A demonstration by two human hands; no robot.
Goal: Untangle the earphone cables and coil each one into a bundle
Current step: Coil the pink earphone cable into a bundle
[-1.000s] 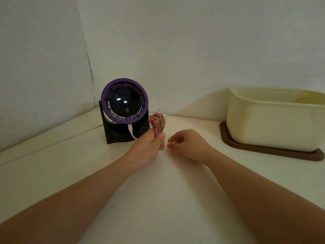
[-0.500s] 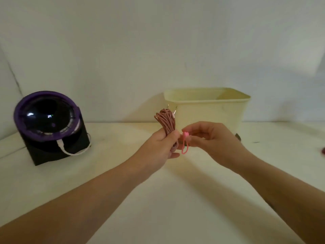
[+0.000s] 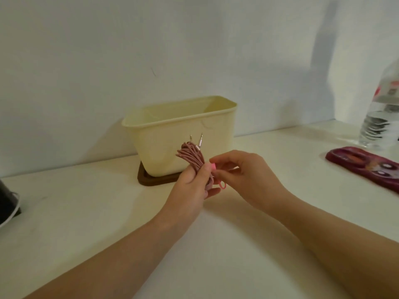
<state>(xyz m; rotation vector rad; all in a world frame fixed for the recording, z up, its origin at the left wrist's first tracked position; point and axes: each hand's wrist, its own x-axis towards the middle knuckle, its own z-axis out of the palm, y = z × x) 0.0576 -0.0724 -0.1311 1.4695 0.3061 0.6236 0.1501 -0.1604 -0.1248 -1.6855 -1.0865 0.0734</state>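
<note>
A cream tub (image 3: 179, 134) stands just behind the hands on the pale worktop (image 3: 86, 212) against a white wall (image 3: 129, 50), with a bottle (image 3: 380, 117) and a red case (image 3: 362, 167) far right. Fingers of the left hand (image 3: 190, 186) grip the coiled cable (image 3: 192, 156) above the worktop; those of the right hand (image 3: 244, 175) pinch a pink tie (image 3: 212, 166).

Bottom of cable bundle (image 3: 191, 157) hidden in left hand (image 3: 190, 190); bottle (image 3: 380, 117), black device (image 3: 6, 199) edge-cropped.

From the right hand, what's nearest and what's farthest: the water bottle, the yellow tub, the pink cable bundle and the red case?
From the right hand, which pinches a pink tie:
1. pink cable bundle, just to its left, gripped by the left hand.
2. yellow tub, behind the hands.
3. red case, out to the right.
4. water bottle, far right, beyond the case.
</note>
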